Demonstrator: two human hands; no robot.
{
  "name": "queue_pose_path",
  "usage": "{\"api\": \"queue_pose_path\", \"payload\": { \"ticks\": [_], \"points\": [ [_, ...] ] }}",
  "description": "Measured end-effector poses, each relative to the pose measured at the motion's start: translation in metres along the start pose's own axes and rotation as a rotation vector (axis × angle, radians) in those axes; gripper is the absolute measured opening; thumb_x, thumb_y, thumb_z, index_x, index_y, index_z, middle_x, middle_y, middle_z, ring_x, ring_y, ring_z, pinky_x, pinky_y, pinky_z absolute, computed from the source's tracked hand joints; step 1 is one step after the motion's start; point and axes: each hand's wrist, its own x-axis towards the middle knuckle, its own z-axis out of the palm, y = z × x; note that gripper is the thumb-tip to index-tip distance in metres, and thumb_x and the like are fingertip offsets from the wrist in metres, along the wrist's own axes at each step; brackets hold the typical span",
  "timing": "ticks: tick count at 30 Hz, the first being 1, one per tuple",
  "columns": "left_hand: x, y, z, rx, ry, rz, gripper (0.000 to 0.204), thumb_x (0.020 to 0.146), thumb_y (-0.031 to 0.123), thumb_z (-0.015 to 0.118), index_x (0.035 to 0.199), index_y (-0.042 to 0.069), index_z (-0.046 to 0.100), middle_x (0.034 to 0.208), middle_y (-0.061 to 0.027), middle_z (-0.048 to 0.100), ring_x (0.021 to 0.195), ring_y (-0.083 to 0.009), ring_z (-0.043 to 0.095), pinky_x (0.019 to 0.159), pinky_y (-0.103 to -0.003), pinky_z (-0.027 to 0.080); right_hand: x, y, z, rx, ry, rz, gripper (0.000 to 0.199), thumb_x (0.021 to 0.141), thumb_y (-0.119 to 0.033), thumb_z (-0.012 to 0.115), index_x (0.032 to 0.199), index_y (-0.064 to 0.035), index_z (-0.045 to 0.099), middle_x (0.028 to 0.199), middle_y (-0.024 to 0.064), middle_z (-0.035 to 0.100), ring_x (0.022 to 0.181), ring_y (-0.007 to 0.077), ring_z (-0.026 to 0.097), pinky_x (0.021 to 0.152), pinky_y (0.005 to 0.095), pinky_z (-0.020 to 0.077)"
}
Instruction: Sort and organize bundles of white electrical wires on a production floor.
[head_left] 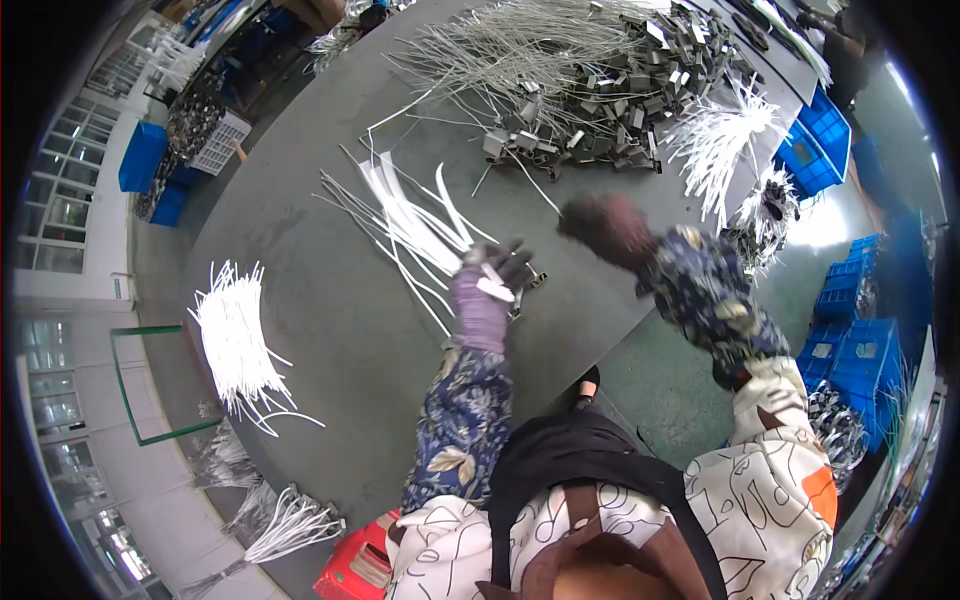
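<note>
Grey and matte, the wide worktable fills the frame's middle, with blue plastic crates on the green floor at right. The gloved left hand grips a loose bundle of white plastic strips fanning toward upper left. The right hand, blurred, hovers below the heap of wires with metal clips at upper centre; I cannot tell its grip.

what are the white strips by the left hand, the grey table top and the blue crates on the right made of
White strips: probably plastic, like thin ties; they bend in soft curves and look matte white. Table top: dull dark grey, smooth sheet, perhaps painted metal or laminate; the look leaves it open. Blue crates: most likely moulded plastic, with even colour and lattice walls.
</note>
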Motion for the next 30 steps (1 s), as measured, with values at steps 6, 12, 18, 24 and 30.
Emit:
{"api": "queue_pose_path", "payload": {
  "ticks": [6, 12, 18, 24, 30],
  "points": [
    [0.005, -0.075, 0.022, 0.124, -0.068, -0.175, 0.019, 0.090, 0.027, 0.055, 0.087, 0.008, 0.053, 0.084, -0.0150, 0.063, 0.074, -0.0266, 0.062, 0.069, -0.043, 0.055, -0.205, -0.028, 0.027, 0.695, -0.201, 0.057, 0.014, 0.070, -0.012, 0.065, 0.079, -0.0043, 0.059, 0.070, 0.0072, 0.053, 0.062, 0.0178, 0.056, 0.057, 0.0317, 0.0477],
    [0.049, -0.069, -0.006, 0.124, -0.213, 0.057, 0.020, 0.088, 0.027, 0.059, 0.092, 0.008, 0.058, 0.086, -0.0103, 0.065, 0.078, -0.0248, 0.064, 0.071, -0.041, 0.057, -0.367, -0.053, 0.027, 0.886, -0.527, 1.068, 0.025, 0.077, -0.025, 0.059, 0.078, 0.0005, 0.062, 0.068, 0.0107, 0.062, 0.064, 0.0181, 0.058, 0.059, 0.0303, 0.0439],
    [0.026, -0.020, 0.035, 0.182, -0.223, 0.167, 0.024, 0.090, 0.026, 0.057, 0.099, 0.003, 0.056, 0.090, -0.0137, 0.065, 0.074, -0.0249, 0.065, 0.067, -0.039, 0.058, -0.380, -0.057, 0.019, 0.955, -0.408, 1.138, 0.025, 0.076, -0.024, 0.060, 0.079, 0.0002, 0.064, 0.069, 0.0092, 0.062, 0.063, 0.0176, 0.057, 0.060, 0.0303, 0.0444],
    [0.003, -0.007, 0.050, 0.286, -0.184, 0.223, 0.032, 0.088, 0.031, 0.060, 0.099, 0.002, 0.052, 0.081, -0.0135, 0.062, 0.065, -0.0219, 0.061, 0.055, -0.034, 0.055, -0.387, -0.050, 0.011, 0.886, -0.431, 1.114, 0.025, 0.075, -0.024, 0.061, 0.081, 0.0001, 0.064, 0.068, 0.0076, 0.060, 0.063, 0.0148, 0.055, 0.059, 0.0281, 0.0430],
    [0.004, -0.021, 0.011, 0.166, -0.236, 0.133, 0.033, 0.090, 0.033, 0.055, 0.104, 0.003, 0.053, 0.094, -0.0187, 0.063, 0.082, -0.0312, 0.062, 0.073, -0.044, 0.056, -0.380, -0.060, 0.010, 1.155, -0.324, 1.190, 0.024, 0.075, -0.024, 0.062, 0.080, -0.0006, 0.064, 0.069, 0.0045, 0.059, 0.061, 0.0123, 0.051, 0.054, 0.0264, 0.0400]
  ]
}}
